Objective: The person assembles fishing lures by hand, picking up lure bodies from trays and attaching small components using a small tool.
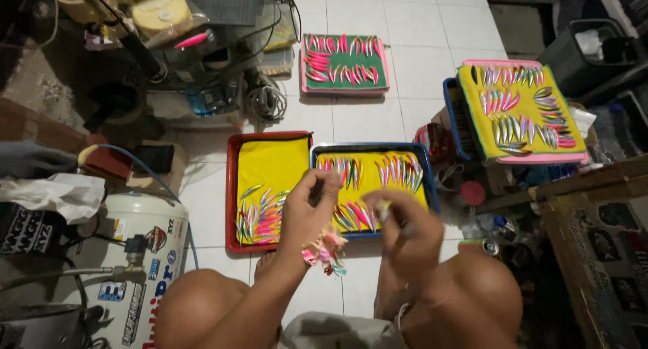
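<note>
A white tiled floor (412, 25) holds trays of painted fishing lures, a red tray (233, 187) left of a blue tray (368, 148), spread flat for sorting. The left hand (307, 207) grips a dangling lure bunch (326, 250); the right hand (405, 227) pinches one lure (383, 210) above

Pretty uneven light in here: the white floor tiles (405, 25) up top are bright and a bit washed out, while the left side and the far right corner sink into murky shadow. Both hands are smeared with motion blur, the right hand (410, 233) worst, the left hand (307, 210) a bit less. Yellow tray liner (270, 163) looks punchy and saturated. Wide lens bends the tile lines toward the edges, and the corners go soft and dark
</note>
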